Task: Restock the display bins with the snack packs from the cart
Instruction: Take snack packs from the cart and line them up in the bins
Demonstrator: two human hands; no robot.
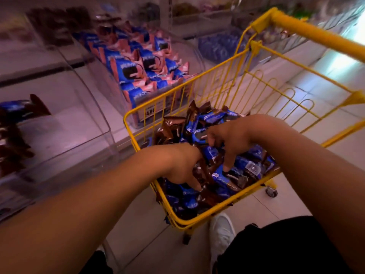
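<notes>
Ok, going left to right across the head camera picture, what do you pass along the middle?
Brown and blue packs in the near clear bin → clear bin wall → yellow cart's front rim → left hand → right hand → cart's right rim.

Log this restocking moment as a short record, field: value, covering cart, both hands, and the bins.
cart: yellow wire cart on tiled floor, holding a heap of blue and brown snack packs
left hand: left hand down among the packs, fingers curled into them
right hand: right hand reaching into the heap, fingers curled on packs
bin beyond cart: clear bin with blue-and-pink packs
near bin: clear bin, mostly bare
</notes>
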